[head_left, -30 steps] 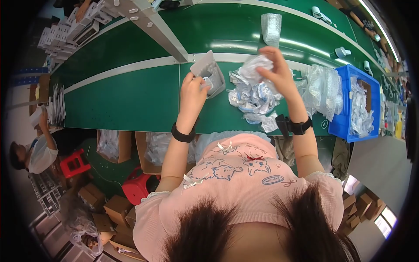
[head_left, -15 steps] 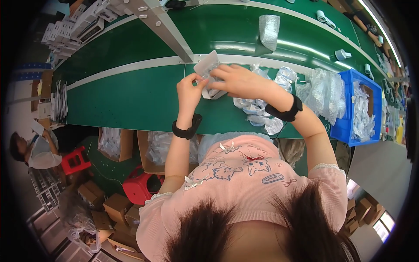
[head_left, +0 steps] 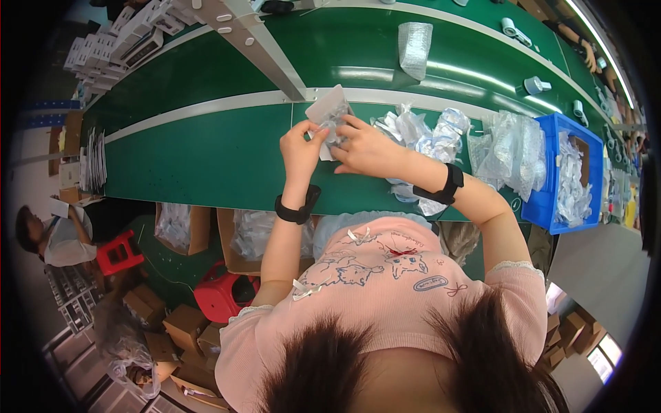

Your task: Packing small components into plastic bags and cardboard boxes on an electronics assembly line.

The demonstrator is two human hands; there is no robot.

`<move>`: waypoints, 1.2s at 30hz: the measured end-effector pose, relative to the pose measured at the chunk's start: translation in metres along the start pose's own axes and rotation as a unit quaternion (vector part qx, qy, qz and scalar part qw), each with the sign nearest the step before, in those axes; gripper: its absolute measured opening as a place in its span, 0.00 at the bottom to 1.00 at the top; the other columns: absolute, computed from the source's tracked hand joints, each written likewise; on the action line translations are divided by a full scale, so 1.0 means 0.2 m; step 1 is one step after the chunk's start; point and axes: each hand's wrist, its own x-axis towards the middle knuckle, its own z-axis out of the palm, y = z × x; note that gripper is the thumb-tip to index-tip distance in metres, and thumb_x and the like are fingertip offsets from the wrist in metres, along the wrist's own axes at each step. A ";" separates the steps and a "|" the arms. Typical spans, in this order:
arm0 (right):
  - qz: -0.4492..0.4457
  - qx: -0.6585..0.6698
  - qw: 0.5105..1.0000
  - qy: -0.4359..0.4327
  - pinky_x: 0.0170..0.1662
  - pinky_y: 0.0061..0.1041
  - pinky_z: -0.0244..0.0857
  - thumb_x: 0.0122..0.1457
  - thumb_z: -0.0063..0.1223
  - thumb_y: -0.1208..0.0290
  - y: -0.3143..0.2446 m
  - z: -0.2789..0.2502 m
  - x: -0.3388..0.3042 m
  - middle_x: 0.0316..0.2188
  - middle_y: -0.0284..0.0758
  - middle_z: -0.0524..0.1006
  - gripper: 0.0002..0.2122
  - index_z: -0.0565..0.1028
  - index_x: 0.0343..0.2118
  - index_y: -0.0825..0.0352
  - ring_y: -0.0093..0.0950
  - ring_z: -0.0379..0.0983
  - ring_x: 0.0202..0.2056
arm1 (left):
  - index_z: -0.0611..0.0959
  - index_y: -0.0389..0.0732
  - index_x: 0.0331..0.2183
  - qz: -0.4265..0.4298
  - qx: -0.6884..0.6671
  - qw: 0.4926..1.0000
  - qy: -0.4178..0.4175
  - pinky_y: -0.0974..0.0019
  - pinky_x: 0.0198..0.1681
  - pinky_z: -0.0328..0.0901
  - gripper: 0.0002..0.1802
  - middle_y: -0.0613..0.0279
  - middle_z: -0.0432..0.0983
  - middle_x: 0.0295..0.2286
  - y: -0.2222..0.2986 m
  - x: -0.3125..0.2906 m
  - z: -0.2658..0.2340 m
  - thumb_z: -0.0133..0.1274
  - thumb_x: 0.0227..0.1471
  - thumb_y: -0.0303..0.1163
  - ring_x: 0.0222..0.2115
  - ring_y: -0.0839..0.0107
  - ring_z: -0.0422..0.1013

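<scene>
Both my hands are at a small open white box (head_left: 326,105) over the green bench, its flap pointing away from me. My left hand (head_left: 300,146) pinches the box's left side between thumb and fingertips. My right hand (head_left: 370,149) curls round the right side, fingers at the opening and thumb near the close end. Between my fingers, a clear plastic bag (head_left: 332,122) shows in the box; what is in it cannot be made out. Right beside my right hand lies a heap of clear-wrapped pieces (head_left: 411,131).
Bubble-wrap bags (head_left: 508,151) and a blue crate (head_left: 549,172) of wrapped pieces stand to the right. Beyond a metal post (head_left: 265,51), a bubble-wrapped package (head_left: 415,51) lies on the green belt. A red stool (head_left: 224,292) and cartons are below; another person (head_left: 55,230) is at left.
My right hand has drawn down and closed in round the box's right side. The box has turned more upright. On the belt, the bubble-wrapped package has shifted slightly left.
</scene>
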 end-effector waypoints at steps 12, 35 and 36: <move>0.042 0.070 0.997 0.008 0.57 0.40 0.43 0.38 0.60 0.70 0.02 -0.01 -0.10 0.44 0.40 0.65 0.28 0.64 0.46 0.61 0.34 0.57 0.51 | 0.75 0.34 0.19 -0.005 -0.055 0.998 0.036 0.70 0.22 0.59 0.08 0.59 0.72 0.17 -0.03 0.01 0.02 0.57 0.35 0.27 0.17 0.71 0.67; 0.481 0.232 0.619 0.576 0.53 0.30 0.51 0.31 0.67 0.73 0.98 -0.32 -0.62 0.53 0.42 0.52 0.51 0.40 0.57 0.69 0.34 0.53 0.53 | 0.61 0.37 0.47 0.055 -0.063 0.990 -0.111 0.55 0.49 0.54 0.35 0.43 0.54 0.48 -0.07 0.61 0.73 0.58 0.38 0.36 0.50 0.51 0.54; 0.512 0.147 0.638 0.556 0.54 0.30 0.50 0.31 0.67 0.73 1.09 -0.31 -0.71 0.54 0.43 0.51 0.52 0.39 0.57 0.70 0.35 0.52 0.53 | 0.60 0.39 0.48 0.060 -0.053 0.991 -0.108 0.53 0.50 0.52 0.37 0.41 0.52 0.49 -0.05 0.63 0.80 0.59 0.37 0.36 0.50 0.48 0.51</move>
